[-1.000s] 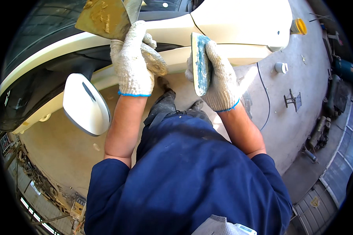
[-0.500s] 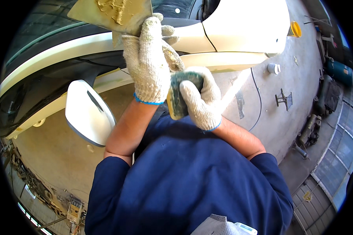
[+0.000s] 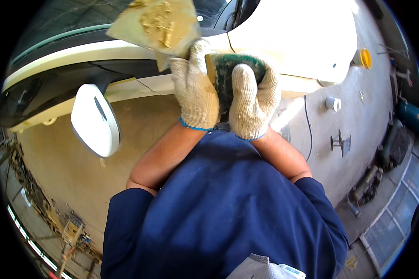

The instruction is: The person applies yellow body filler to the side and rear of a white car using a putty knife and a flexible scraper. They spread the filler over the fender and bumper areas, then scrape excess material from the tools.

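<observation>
L hand (image 3: pixel 195 95), gloved, has its grip closed on a flat putty board (image 3: pixel 125 35), held up nr its lower R corner; tan putty (image 3: pixel 163 23) is heaped mid-board, w/ a bare margin along the lower L edge. Board's top runs out of view. A 2nd pale flat piece (image 3: pixel 163 62) pokes out just under its lower edge.

R hand (image 3: pixel 253 102), also gloved, has its grip closed on a green block (image 3: pixel 228 65), thumb laid over the face, fingers round the top R side. Block's yellowish L edge is right beside L hand; can't tell if touching. V. little room btwn the hands.

Just past them: white car (image 3: pixel 293 37), its side edge running L to R behind both hands; can't tell if block meets it. Side mirror (image 3: pixel 94 121) juts out L of L forearm, w/ floor (image 3: pixel 139 125) showing in the gap. More room R of R forearm: dark cable (image 3: pixel 308 125) lies on the floor there, then white can (image 3: pixel 333 103) & metal stand (image 3: pixel 341 143) farther out. Yellow-rimmed tub (image 3: pixel 364 59) is beside the car's R end. Machine parts (image 3: pixel 368 183) line the outer R side.
</observation>
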Tool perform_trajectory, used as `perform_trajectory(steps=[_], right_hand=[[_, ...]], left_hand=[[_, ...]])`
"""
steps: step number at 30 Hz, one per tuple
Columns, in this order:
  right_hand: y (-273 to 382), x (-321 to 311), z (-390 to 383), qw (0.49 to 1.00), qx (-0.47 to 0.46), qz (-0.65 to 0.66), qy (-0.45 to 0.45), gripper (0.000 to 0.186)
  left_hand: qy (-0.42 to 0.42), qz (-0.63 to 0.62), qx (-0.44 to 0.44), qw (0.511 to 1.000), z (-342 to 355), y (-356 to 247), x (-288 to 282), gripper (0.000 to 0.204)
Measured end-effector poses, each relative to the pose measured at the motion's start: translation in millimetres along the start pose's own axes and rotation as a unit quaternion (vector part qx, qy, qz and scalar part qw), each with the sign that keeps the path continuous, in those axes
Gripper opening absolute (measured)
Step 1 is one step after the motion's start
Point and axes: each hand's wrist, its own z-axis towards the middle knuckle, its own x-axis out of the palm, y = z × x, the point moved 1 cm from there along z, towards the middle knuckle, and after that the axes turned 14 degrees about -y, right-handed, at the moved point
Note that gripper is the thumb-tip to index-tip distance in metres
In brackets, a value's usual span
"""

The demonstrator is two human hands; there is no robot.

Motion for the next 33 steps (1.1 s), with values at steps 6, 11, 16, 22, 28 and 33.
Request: perform_trajectory(steps=[6,11,16,22,28,33], right_hand=[[6,-50,59,0.993,0.075,0.087,0.030,0.020],[-2,-93,59,0.963,-0.058,0.076,0.252,0.018],[-41,-127,64,0.917,-0.018,0.047,0.395,0.018],[-165,-75,134,0.971,0.110,-0.022,0.211,0.029],[-206,-21,152,0.964,0.092,-0.109,0.224,0.034],[-183,-18,147,0.933,-0.115,-0.312,0.140,0.042]], left_hand=[[0.026,0.162,0.195,0.967,-36,42,41,0.034],[-0.038,-0.033,-0.021,0.998,-36,24,50,0.021],[-0.147,-0.002,0.156,0.977,-43,-22,49,0.021],[-0.153,0.015,0.184,0.971,-66,-32,8,0.019],[-0.217,0.028,0.155,0.963,-89,-33,-58,0.017],[-0.199,0.105,0.171,0.959,-97,-49,-123,0.018]])
